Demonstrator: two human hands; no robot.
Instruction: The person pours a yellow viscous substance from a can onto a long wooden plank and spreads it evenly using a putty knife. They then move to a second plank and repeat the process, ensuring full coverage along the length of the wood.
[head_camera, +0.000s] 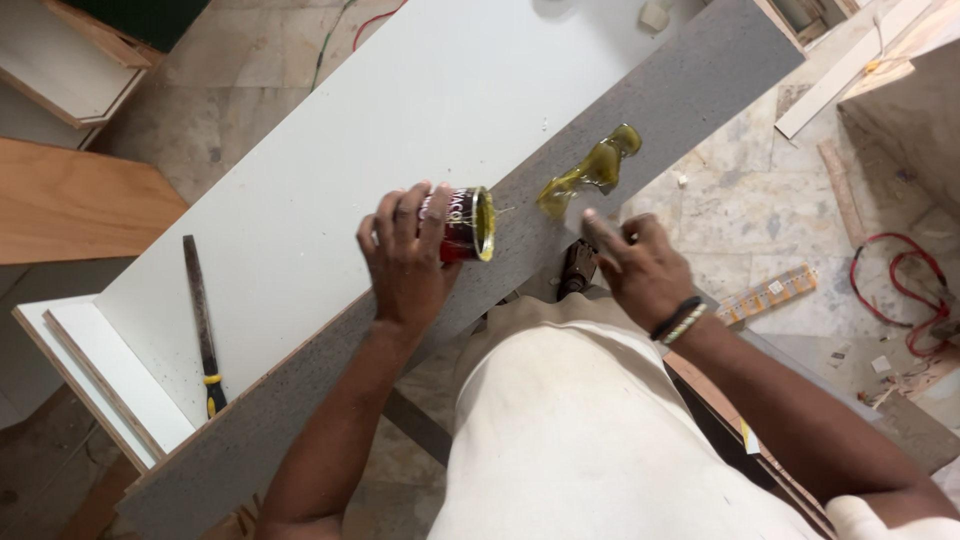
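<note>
My left hand (404, 252) grips a small red tin can (463, 224) of yellowish glue, tipped on its side with its open mouth toward the grey strip of board (680, 95). A puddle of the yellowish glue (590, 170) lies poured on that grey strip just past the can. My right hand (640, 265) hovers beside the puddle with its index finger stretched toward the glue and holds nothing. A beaded bracelet and a dark band sit on the right wrist.
The grey strip lies along a large white panel (350, 150) resting on white boards (90, 370). A long flat file with a yellow-black handle (201, 325) lies on the panel at left. Red cable (900, 290) and wood offcuts lie on the tiled floor at right.
</note>
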